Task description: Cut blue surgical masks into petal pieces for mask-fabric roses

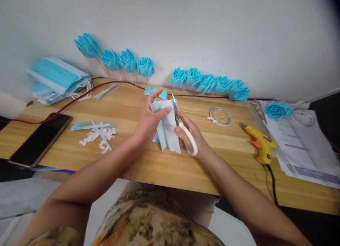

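Observation:
My left hand point(150, 120) is closed on a pale blue and white face mask sheet point(170, 132), its thumb pressed on the upper part. In my right hand point(190, 132) is a pair of scissors point(189, 135) with white handles. The blades point away from me along the sheet's right edge and are slightly apart at the tips. Just beyond the sheet, small blue cut pieces point(163, 94) lie on the table. Part of the sheet's left side is hidden behind my left hand.
On the left are a phone point(39, 139), white and blue scraps point(99, 134) and stacked face masks point(57, 76). Blue flowers point(127, 61) line the wall. A wire coil point(224, 116), yellow glue gun point(259, 141) and papers point(294, 136) are on the right. A red-black cable point(114, 82) crosses behind.

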Motion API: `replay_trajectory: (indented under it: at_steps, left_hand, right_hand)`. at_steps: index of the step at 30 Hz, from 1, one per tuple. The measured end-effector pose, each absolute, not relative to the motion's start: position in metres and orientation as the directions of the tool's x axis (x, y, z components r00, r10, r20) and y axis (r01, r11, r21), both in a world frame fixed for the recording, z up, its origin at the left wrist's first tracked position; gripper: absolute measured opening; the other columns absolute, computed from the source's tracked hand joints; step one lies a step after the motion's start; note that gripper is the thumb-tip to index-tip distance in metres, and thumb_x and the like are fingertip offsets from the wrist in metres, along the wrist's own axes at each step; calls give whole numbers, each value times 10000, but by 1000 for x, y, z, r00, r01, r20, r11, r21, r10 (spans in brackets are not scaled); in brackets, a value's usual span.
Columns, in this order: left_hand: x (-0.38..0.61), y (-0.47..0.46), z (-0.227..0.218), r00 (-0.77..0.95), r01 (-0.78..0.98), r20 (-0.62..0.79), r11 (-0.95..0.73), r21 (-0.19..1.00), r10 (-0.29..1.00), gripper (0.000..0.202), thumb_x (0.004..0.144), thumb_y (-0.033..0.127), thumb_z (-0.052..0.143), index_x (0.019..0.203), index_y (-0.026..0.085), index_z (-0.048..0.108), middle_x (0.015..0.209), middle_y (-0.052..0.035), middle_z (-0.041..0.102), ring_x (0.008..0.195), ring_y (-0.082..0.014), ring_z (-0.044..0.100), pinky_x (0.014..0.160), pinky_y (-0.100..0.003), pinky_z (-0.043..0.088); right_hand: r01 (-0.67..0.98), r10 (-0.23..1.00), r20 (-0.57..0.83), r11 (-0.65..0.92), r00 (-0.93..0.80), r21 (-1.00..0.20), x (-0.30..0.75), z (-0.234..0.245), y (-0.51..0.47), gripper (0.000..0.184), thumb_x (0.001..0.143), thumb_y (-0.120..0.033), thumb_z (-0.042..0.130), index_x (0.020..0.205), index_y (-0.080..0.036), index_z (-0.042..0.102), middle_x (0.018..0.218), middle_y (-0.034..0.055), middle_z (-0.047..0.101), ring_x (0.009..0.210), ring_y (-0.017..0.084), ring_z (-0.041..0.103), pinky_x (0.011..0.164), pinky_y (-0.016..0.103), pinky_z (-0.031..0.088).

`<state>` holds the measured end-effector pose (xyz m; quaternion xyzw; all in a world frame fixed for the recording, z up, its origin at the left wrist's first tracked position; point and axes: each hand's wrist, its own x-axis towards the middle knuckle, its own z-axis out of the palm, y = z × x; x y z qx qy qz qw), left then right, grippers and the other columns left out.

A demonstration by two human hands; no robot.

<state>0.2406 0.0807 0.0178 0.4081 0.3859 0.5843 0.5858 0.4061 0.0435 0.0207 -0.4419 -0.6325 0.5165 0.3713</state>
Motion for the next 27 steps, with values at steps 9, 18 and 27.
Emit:
replay_trajectory:
  at_steps: [9,18,27]
  left_hand:
    - [240,80,18,21,-362,14,-5,932,1000,677,717,340,902,1319,301,593,792,23,619,700,-181,628,683,-316,518]
    - [240,78,22,1,-364,8,-7,932,1000,655,714,304,877,1309,292,603,761,41,627,640,-145,608,633,-268,527]
    - [240,78,21,14,-361,16,-10,933,1000,664,728,304,868,1329,286,588,771,34,608,652,-156,603,635,-282,509]
  right_hand:
    - [176,953,-1,55,-302,-983,406,24,42,850,783,-837,691,1374,-240,557,930,61,723,825,268,689,714,401,576]
    - [142,960,-30,10,-277,-990,405,24,41,867,766,-776,755,1398,-215,559,785,19,658,665,204,594,561,327,485]
    - [104,964,-81,-56,-254,-993,404,23,39,875,733,-755,797,1389,-225,564,681,-26,578,540,155,493,490,297,405]
